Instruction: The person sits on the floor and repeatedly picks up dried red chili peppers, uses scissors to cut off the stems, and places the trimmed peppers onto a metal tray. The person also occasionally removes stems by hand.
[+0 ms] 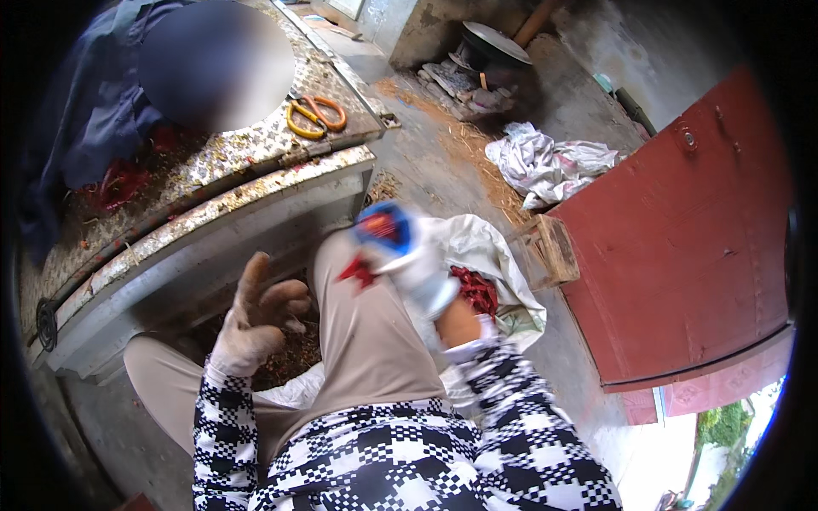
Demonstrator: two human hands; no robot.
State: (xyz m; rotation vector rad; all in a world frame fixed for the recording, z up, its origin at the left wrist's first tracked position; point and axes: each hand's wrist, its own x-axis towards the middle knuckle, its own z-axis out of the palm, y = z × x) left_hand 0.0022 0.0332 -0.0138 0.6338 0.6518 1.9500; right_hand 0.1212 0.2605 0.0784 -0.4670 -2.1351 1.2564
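Note:
My left hand (pixel 259 319), in a pale glove with brown-stained fingers, hangs above my lap with fingers apart and nothing in it. Blurred by motion, my right hand (pixel 415 262) wears a white glove with what look like blue-coated fingers, curled around red pieces that look like dried chilies (pixel 359 271). Some red shows inside the curl and some sticks out below. Beside my right thigh, a white woven sack (pixel 476 233) lies open with dried red chilies (pixel 474 292) in it. Dark plant debris (pixel 294 358) lies between my legs, partly hidden by them.
Scissors (pixel 316 118) with yellow and orange handles lie on the worn, debris-strewn bench (pixel 211 172). A person in dark blue clothing (pixel 96 115) is across it. To the right are a wooden stool (pixel 555 249), a red door panel (pixel 684 236), crumpled white sacks (pixel 549 163) and a lidded pot (pixel 495 45).

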